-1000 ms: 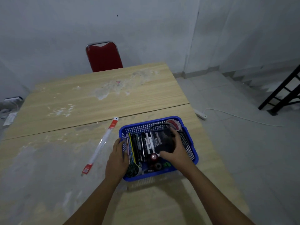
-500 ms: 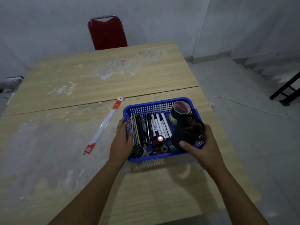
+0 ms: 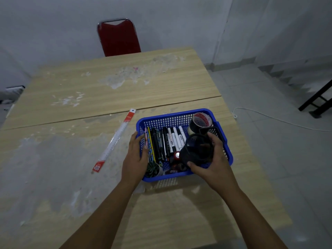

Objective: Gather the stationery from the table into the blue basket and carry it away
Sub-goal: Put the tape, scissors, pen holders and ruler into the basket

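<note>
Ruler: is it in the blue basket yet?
No, the ruler lies on the table, left of the blue basket.

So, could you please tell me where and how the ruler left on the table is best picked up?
Take the ruler near its middle, from above, with a pinch across its narrow width. It lies flat and free on the table, left of the blue basket, so nothing blocks that approach. The left hand, now on the basket's left wall, is probably the nearer grip.
</note>
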